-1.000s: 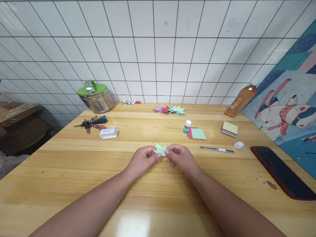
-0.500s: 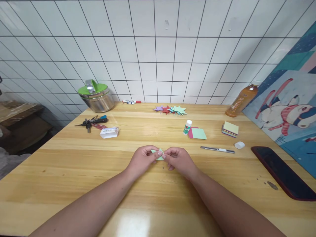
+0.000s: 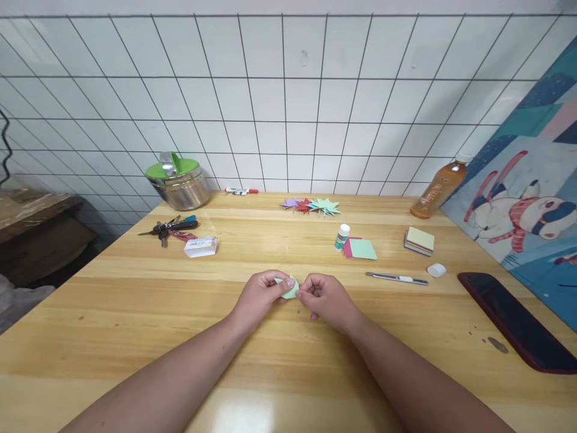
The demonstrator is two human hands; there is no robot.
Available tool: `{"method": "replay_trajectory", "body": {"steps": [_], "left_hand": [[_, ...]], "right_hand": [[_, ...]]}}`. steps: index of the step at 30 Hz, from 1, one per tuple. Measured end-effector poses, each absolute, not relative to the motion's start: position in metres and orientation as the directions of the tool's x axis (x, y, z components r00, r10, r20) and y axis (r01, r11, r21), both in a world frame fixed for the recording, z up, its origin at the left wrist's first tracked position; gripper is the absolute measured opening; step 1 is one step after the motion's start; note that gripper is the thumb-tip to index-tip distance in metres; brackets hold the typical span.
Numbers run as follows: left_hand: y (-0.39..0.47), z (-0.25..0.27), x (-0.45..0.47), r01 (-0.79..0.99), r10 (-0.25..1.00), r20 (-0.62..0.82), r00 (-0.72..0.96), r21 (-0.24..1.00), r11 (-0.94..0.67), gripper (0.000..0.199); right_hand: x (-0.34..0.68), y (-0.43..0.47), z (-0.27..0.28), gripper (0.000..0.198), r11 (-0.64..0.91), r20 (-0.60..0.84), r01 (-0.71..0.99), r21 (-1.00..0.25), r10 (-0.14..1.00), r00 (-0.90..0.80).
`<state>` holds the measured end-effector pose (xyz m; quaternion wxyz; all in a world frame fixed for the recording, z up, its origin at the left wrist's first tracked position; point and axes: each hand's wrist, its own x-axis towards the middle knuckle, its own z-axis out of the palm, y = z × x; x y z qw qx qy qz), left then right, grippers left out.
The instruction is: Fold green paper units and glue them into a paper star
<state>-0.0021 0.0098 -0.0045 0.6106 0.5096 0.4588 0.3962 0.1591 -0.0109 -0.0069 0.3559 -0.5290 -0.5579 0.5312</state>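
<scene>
A small folded piece of light green paper (image 3: 290, 292) is between my hands, just above the wooden table (image 3: 157, 337). My left hand (image 3: 261, 293) pinches it with the thumb on top. The fingers of my right hand (image 3: 325, 299) are closed at the paper's right corner, thumb and index finger pressed together there. Beyond my hands stands a glue stick (image 3: 342, 238) beside light green and dark pink paper squares (image 3: 363, 249). Purple, red and green pointed paper stars (image 3: 325, 207) lie near the wall.
On the right are a utility knife (image 3: 396, 278), a white cap (image 3: 436, 270), a stack of coloured paper (image 3: 420, 239), a phone (image 3: 518, 325) and a bottle (image 3: 439, 189). On the left are keys (image 3: 169, 227), a small white box (image 3: 201, 246), a lidded metal pot (image 3: 180, 183) and markers (image 3: 241, 192).
The right fingers have shifted down slightly along the paper's right side, and more of the green paper shows. The whole view has tilted up a little.
</scene>
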Motion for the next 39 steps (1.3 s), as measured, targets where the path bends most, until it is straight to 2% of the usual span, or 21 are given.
{"method": "replay_trajectory", "body": {"steps": [2, 5, 8, 11, 14, 17, 19, 21, 23, 25, 27, 29, 31, 34, 39], "left_hand": [[0.012, -0.008, -0.004, 0.023, 0.936, -0.162, 0.313, 0.986, 0.163, 0.025], [0.013, -0.011, -0.005, 0.103, 0.925, -0.11, 0.365, 0.992, 0.077, 0.026], [0.012, -0.009, -0.006, 0.085, 0.923, -0.1, 0.372, 0.994, 0.073, 0.031], [0.012, -0.004, -0.006, 0.058, 0.957, -0.025, 0.29, 0.998, 0.008, 0.037], [0.013, -0.002, -0.007, 0.136, 0.978, 0.08, 0.192, 0.985, -0.107, 0.038], [0.013, -0.004, -0.006, 0.189, 0.976, 0.088, 0.199, 0.974, -0.127, 0.031], [0.013, -0.005, -0.006, 0.201, 0.97, 0.086, 0.226, 0.97, -0.133, 0.027], [0.013, -0.007, -0.006, 0.21, 0.965, 0.084, 0.25, 0.968, -0.139, 0.023], [0.014, -0.008, -0.007, 0.218, 0.961, 0.075, 0.266, 0.966, -0.136, 0.02], [0.014, -0.008, -0.007, 0.223, 0.957, 0.069, 0.282, 0.966, -0.135, 0.019], [0.014, -0.009, -0.007, 0.221, 0.951, 0.068, 0.302, 0.965, -0.139, 0.019], [0.013, -0.009, -0.007, 0.218, 0.945, 0.07, 0.319, 0.965, -0.145, 0.019], [0.012, -0.009, -0.007, 0.22, 0.944, 0.069, 0.322, 0.965, -0.146, 0.019], [0.011, -0.007, -0.006, 0.228, 0.945, 0.068, 0.319, 0.963, -0.147, 0.018], [0.01, -0.007, -0.006, 0.224, 0.942, 0.054, 0.33, 0.965, -0.134, 0.017]], "right_hand": [[0.161, -0.011, -0.008, 0.014, -0.101, -0.147, 0.223, -0.97, 0.969, -0.2], [0.163, -0.009, -0.009, 0.017, -0.062, -0.105, 0.213, -0.975, 0.975, -0.197], [0.164, -0.007, -0.008, 0.019, -0.063, -0.099, 0.206, -0.976, 0.981, -0.164], [0.169, -0.002, -0.007, 0.023, -0.057, -0.067, 0.184, -0.981, 0.997, -0.05], [0.179, 0.005, -0.005, 0.029, -0.057, -0.035, 0.182, -0.982, 0.992, 0.121], [0.195, 0.011, 0.0, 0.048, -0.05, 0.001, 0.235, -0.971, 0.977, 0.215], [0.208, 0.013, 0.007, 0.046, -0.014, 0.089, 0.336, -0.942, 0.953, 0.29], [0.225, 0.014, 0.014, 0.036, -0.03, 0.183, 0.48, -0.877, 0.902, 0.39], [0.244, 0.015, 0.018, 0.029, -0.14, 0.256, 0.658, -0.74, 0.846, 0.467], [0.261, 0.019, 0.016, 0.026, -0.191, 0.336, 0.826, -0.53, 0.847, 0.412], [0.273, 0.023, 0.007, 0.036, -0.161, 0.375, 0.925, -0.344, 0.879, 0.293], [0.278, 0.028, -0.003, 0.049, -0.125, 0.365, 0.968, -0.219, 0.909, 0.2], [0.278, 0.031, -0.011, 0.051, -0.126, 0.317, 0.98, -0.156, 0.933, 0.17], [0.274, 0.032, -0.015, 0.039, -0.138, 0.248, 0.983, -0.123, 0.955, 0.165], [0.269, 0.029, -0.008, 0.028, -0.15, 0.277, 0.979, -0.142, 0.943, 0.184]]}}
